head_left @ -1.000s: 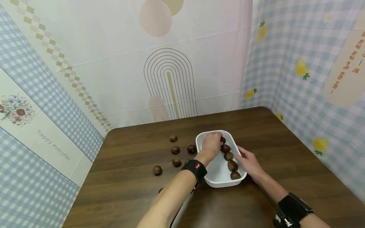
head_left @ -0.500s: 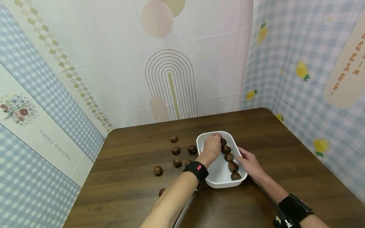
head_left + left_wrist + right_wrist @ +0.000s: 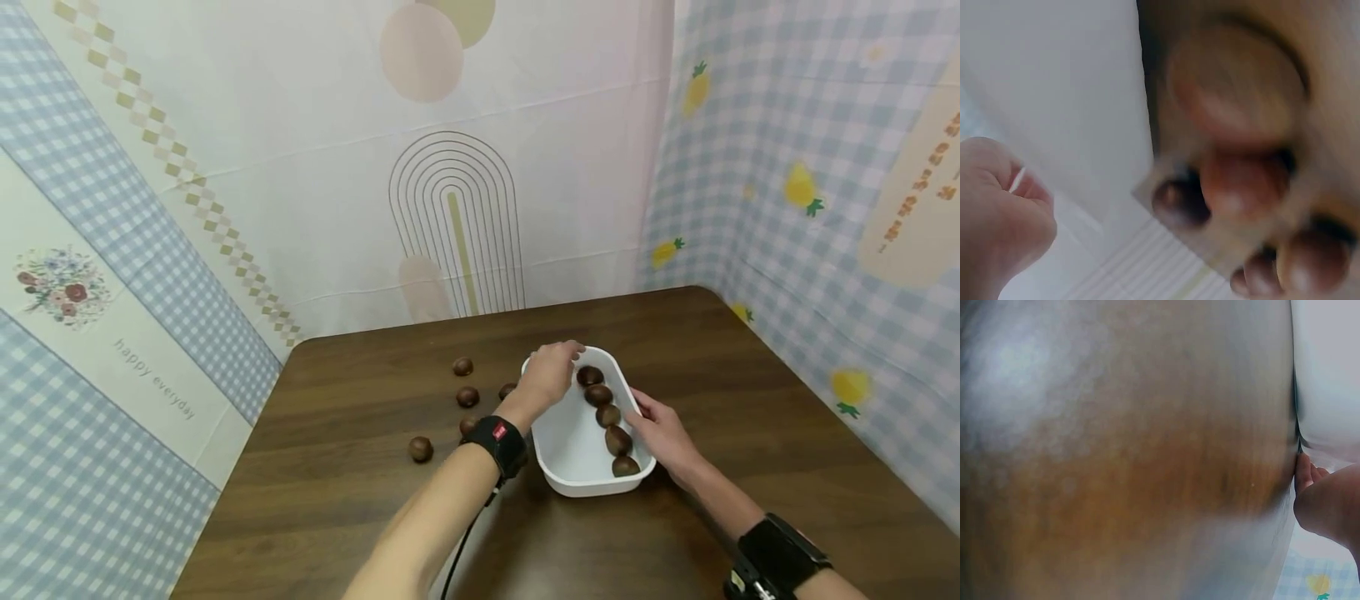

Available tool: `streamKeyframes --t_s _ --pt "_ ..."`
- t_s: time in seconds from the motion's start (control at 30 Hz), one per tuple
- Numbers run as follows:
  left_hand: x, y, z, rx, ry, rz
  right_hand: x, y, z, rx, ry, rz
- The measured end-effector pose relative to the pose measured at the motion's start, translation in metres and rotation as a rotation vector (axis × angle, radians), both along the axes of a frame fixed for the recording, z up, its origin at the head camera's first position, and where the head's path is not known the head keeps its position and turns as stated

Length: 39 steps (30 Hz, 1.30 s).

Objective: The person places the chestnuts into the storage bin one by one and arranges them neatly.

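A white rectangular tray (image 3: 592, 489) stands on the table, with a row of several brown chestnuts (image 3: 598, 395) along its right side. Over the tray's far left part is my left hand (image 3: 550, 372), its fingers loosely bent and apart from the chestnuts; nothing shows between them. In the left wrist view that hand (image 3: 1007, 215) is beside the pale tray wall (image 3: 1079, 75). My right hand (image 3: 663, 435) holds the tray's right side, thumb at the rim and the other fingers on the outside, partly hidden. The right wrist view shows its fingers (image 3: 1303, 472) against the tray (image 3: 1330, 369).
Several loose chestnuts (image 3: 421, 449) lie on the brown wooden table (image 3: 337, 500) left of the tray, some partly hidden by the left arm. Patterned cloth (image 3: 570, 208) hangs behind the table and on both sides. A black cable (image 3: 459, 550) trails from the left wristband (image 3: 495, 446).
My left hand has let go of the farthest chestnut in the row and has lifted up and to the left. My right hand keeps its hold on the tray.
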<state>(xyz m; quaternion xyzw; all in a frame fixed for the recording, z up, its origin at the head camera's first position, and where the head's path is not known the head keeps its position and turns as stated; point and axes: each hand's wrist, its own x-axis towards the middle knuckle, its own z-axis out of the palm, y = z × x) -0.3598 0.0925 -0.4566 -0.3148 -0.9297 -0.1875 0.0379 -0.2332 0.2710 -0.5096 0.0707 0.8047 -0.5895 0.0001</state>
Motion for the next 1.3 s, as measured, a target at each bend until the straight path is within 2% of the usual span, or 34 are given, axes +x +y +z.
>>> streamKeyframes --t_s 0.13,0.27,0.43,0.53,0.7,0.83,1.07,1.3 --pt "-0.01 -0.028 0.012 0.085 0.02 -0.055 -0.001 0.001 0.0 0.005 -0.004 0.003" --pt "-0.02 -0.065 0.02 0.135 0.062 -0.098 0.0 0.003 -0.001 0.005 0.025 0.013" --pt "-0.025 -0.123 0.019 0.155 0.099 -0.096 0.001 0.001 -0.002 -0.008 0.035 0.011" --pt "-0.024 -0.158 0.015 0.156 0.085 -0.077 0.002 -0.001 -0.002 0.007 0.023 0.012" --pt "-0.015 -0.208 0.005 0.156 0.04 -0.042 0.002 -0.002 -0.001 0.004 0.026 0.007" --pt "-0.005 -0.238 -0.007 0.131 0.019 -0.032 0.003 -0.002 0.001 0.016 0.031 0.006" --pt "0.015 -0.266 -0.029 0.111 -0.056 -0.071 0.002 0.001 0.0 0.022 0.02 0.024" --pt "0.031 -0.285 -0.034 0.108 -0.099 -0.131 0.001 0.001 0.0 0.031 -0.001 0.032"
